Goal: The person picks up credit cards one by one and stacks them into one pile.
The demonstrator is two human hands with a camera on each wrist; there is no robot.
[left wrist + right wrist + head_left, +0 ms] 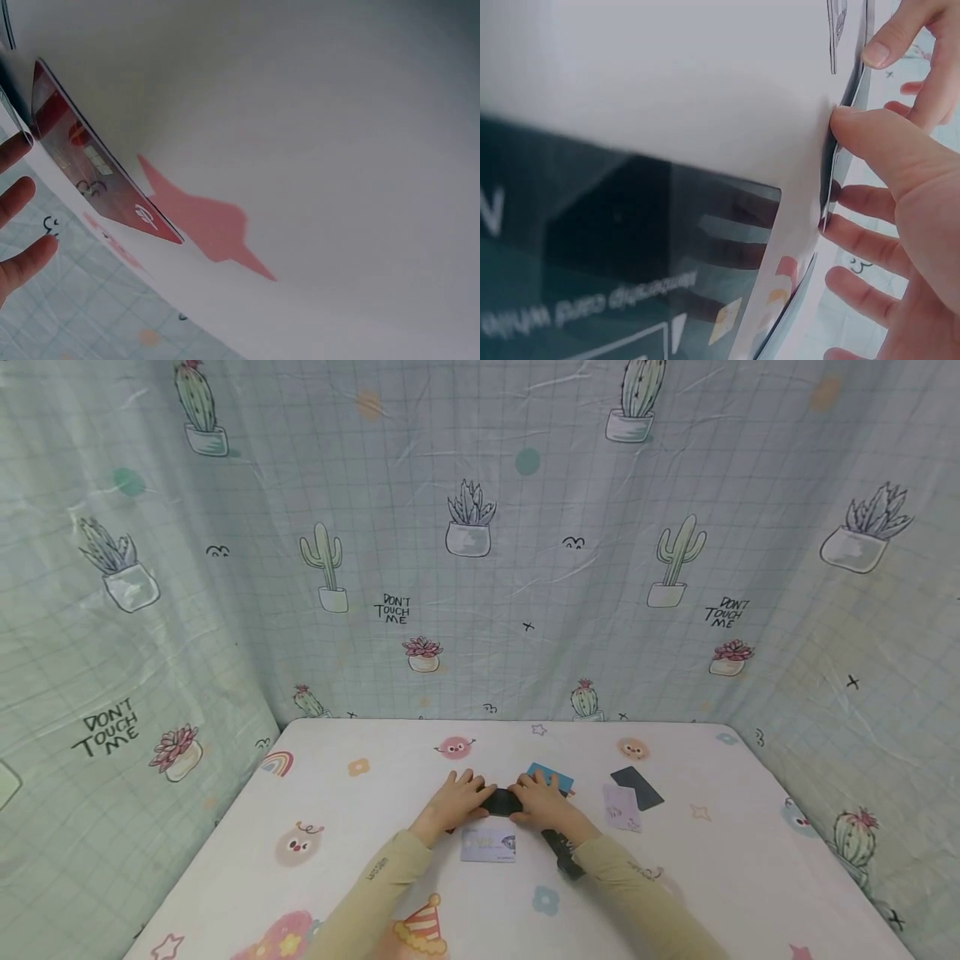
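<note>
A small black card (501, 802) lies between both hands in the head view. My left hand (453, 803) pinches its left end, while my right hand (550, 804) has its right end between thumb and fingers. From the right wrist the same card (829, 169) appears nearly edge-on, slightly bent. Beside the left fingers (16, 201) a red card with a chip (94, 166) rests on the table. A black membership card with white print (630, 217) lies below the right hand. Nearer the body is a pale lilac card (488, 846).
Beyond the right hand lies a blue card (555, 777), partly covered by it. Farther right, a pinkish card (621, 810) overlaps a dark grey card (643, 792). The white patterned table (360, 868) meets a cactus-print cloth (480, 593) at the back and sides.
</note>
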